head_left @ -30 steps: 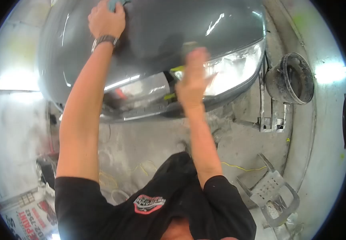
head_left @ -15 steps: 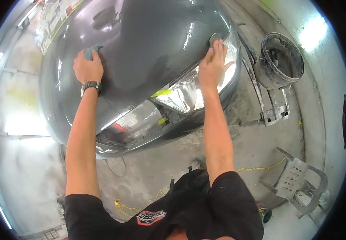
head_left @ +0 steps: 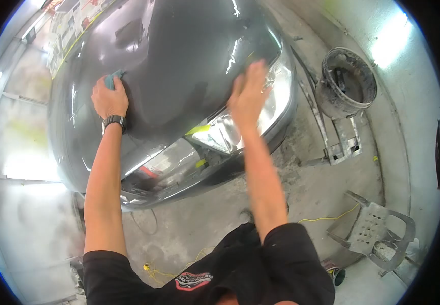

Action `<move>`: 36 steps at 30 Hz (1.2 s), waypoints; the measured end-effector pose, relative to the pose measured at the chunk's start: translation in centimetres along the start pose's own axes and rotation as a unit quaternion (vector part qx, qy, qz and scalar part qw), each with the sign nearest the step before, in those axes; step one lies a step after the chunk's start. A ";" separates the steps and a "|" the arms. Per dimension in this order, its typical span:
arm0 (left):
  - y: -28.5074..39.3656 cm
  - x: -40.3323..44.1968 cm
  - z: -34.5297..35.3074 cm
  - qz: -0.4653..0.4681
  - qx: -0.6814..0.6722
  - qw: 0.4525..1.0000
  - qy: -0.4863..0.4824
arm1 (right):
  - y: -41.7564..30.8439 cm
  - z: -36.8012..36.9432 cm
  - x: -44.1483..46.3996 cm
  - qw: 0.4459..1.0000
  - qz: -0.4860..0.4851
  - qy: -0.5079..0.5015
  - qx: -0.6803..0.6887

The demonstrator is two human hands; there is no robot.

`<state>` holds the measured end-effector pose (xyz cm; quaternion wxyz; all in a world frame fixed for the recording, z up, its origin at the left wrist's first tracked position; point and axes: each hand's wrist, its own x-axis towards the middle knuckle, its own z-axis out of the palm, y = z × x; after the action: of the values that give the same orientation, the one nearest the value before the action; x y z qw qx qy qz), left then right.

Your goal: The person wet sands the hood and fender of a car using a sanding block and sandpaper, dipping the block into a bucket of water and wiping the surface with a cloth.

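My left hand (head_left: 109, 100), with a dark watch at its wrist, rests on the grey car hood (head_left: 179, 71), fingers closed around a blue-green cloth (head_left: 112, 80). My right hand (head_left: 249, 95) lies over the hood's edge beside the clear headlight (head_left: 276, 101) and is smeared by motion. A thin yellow edge (head_left: 251, 54) shows just beyond its fingertips, belonging to a small dark pad that the hand mostly covers. Yellow tape (head_left: 198, 130) sticks out at the headlight's inner corner. Left of it the front grille opening (head_left: 161, 165) is uncovered.
A dirty bucket (head_left: 349, 81) sits on a metal stand (head_left: 344, 147) to the right of the car. Lower right is a worn plastic chair (head_left: 382, 234). A yellow cord (head_left: 326, 219) runs over the concrete floor. Masking paper (head_left: 72, 25) covers the car at upper left.
My right hand has slid left along the hood edge, with the pad now mostly hidden. My left hand stays in about the same place with the cloth. The view has shifted slightly.
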<state>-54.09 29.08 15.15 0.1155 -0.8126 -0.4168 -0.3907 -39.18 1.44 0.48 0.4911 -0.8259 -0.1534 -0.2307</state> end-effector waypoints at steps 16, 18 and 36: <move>0.9 -0.1 -1.0 -0.007 -0.005 1.000 -0.002 | -0.2 -1.4 -5.3 0.982 -0.147 -0.115 0.004; 1.3 0.1 -1.1 -0.016 -0.012 1.000 -0.009 | 1.2 -1.3 -0.2 0.982 -0.167 -0.085 -0.023; 0.5 -0.2 -1.0 0.067 -0.115 0.991 0.014 | -7.8 5.5 13.0 0.952 -0.266 -0.145 -0.050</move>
<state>-54.31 28.10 15.70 0.0530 -0.8410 -0.3123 -0.4385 -30.66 10.34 10.86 0.3421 -0.8033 -0.4253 -0.2383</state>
